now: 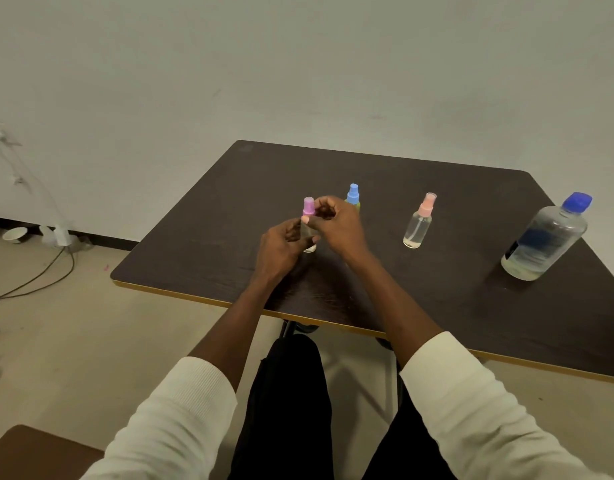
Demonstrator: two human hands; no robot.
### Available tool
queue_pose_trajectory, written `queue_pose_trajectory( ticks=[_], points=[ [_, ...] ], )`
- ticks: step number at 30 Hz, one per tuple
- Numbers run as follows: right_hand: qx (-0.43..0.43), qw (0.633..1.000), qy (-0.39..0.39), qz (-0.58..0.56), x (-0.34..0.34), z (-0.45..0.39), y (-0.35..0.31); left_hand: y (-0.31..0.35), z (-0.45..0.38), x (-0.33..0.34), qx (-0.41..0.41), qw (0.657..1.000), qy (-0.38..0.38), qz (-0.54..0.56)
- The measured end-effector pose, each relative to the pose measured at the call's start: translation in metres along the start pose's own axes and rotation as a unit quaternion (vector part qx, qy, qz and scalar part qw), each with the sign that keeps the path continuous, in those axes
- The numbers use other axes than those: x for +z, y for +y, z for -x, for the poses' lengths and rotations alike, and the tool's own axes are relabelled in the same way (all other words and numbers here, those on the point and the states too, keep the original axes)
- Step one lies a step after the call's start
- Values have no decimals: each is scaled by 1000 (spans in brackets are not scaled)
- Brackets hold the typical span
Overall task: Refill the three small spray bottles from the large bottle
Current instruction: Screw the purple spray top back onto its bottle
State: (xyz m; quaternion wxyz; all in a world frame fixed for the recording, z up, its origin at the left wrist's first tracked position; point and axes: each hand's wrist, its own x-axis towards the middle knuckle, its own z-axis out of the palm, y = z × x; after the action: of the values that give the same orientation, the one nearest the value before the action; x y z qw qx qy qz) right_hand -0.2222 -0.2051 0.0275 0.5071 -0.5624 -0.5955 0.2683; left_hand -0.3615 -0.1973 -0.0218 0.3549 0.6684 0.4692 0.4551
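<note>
- Purple-capped spray bottle (308, 223) gripped by left hand (281, 247); right hand (336, 220) pinches its top, seemingly unscrewing it
- Next: lift top off, fetch large bottle (544, 237)

- three small spray bottles on table (437, 306): left bottle (309, 216) (between both hands), middle bottle (353, 195) behind, right bottle (419, 223)
- large bottle (544, 237) far right, well apart

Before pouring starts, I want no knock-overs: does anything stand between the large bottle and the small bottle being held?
Yes. The pink-capped spray bottle stands on the table between the large bottle and the purple-capped bottle that both hands grip; the blue-capped bottle stands just behind them.
</note>
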Motion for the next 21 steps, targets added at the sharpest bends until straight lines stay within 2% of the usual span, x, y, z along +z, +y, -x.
queue_pose_trajectory(
  ticks=[6, 12, 14, 18, 21],
  points=[
    [1, 998, -57, -18, -3, -5, -6, 3, 0, 0, -8, 1000, 2, 8],
    [-15, 998, 57, -28, 6, 2, 1, 5, 1, -1, -3, 1000, 2, -1],
    [-13, 999, 42, -8, 6, 0, 1, 5, 1, 0, -8, 1000, 6, -16],
    [8, 998, -52, -32, 6, -2, -1, 6, 0, 0, -10, 1000, 1, -14],
    [-18, 1000, 1, -25, 7, 2, 5, 5, 0, 0, -4, 1000, -1, -2]
  ],
)
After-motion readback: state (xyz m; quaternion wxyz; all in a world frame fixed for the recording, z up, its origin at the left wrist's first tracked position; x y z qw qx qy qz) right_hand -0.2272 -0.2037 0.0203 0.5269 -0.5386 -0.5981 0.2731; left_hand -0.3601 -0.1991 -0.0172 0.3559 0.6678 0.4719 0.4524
